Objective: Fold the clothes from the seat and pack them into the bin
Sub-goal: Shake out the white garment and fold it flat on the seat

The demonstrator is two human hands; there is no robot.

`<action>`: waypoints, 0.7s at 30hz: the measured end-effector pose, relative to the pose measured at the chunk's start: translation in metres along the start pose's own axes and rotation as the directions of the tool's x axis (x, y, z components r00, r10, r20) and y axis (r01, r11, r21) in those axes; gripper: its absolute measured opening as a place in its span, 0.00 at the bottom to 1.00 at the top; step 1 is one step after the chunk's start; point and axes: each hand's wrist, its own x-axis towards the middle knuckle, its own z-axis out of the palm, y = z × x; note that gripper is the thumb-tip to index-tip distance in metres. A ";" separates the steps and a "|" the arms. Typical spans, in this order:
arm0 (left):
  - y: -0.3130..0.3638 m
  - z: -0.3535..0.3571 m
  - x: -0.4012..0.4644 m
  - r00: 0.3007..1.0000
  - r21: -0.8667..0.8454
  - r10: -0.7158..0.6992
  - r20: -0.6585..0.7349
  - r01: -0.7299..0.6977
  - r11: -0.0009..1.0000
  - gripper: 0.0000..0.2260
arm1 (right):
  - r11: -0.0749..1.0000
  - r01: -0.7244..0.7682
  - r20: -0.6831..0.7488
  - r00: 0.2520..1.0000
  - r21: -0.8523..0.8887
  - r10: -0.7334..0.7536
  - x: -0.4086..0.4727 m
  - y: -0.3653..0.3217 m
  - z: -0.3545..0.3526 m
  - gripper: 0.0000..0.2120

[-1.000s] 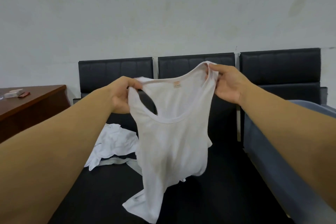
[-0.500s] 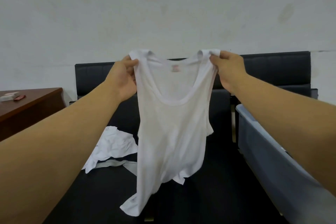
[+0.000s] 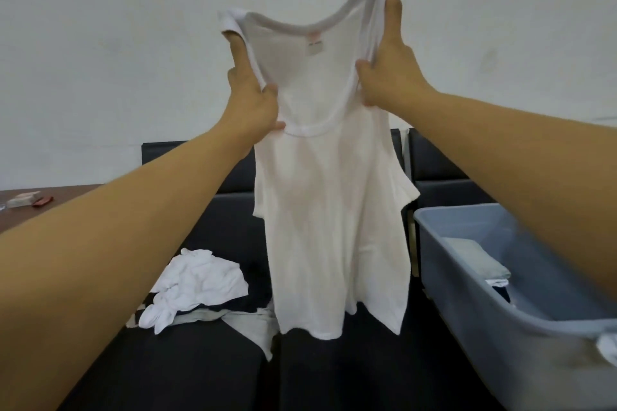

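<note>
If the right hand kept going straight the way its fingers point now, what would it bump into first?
The right hand points up and forward, gripping the white tank top's strap. Beyond it shows only the pale wall, probably the first thing met, though how far off it is cannot be judged.

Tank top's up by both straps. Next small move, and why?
Probably lower the white tank top flat onto the black seat to fold. The left hand and right hand hold its straps; it hangs unfolded in the air, and the bin holds folded clothes.
</note>
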 end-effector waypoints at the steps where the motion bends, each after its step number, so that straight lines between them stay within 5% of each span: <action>1: 0.005 0.002 0.000 0.999 0.052 0.038 -0.009 -0.038 0.998 0.40 | 0.998 0.040 -0.043 0.998 -0.043 -0.042 -0.001 -0.004 -0.003 0.41; 9: 0.039 0.045 -0.013 0.981 0.191 0.184 -0.060 -0.170 0.967 0.37 | 0.917 0.130 -0.140 0.971 -0.377 -0.195 -0.009 0.002 -0.022 0.40; 15: -0.001 0.079 -0.001 0.996 0.212 0.056 -0.069 -0.040 0.976 0.37 | 0.921 0.065 -0.078 0.992 -0.384 -0.102 -0.006 0.058 0.010 0.40; 21: -0.121 0.128 0.019 0.990 0.232 -0.136 -0.023 0.138 0.963 0.37 | 0.933 -0.048 0.083 0.993 -0.357 0.083 -0.012 0.154 0.088 0.41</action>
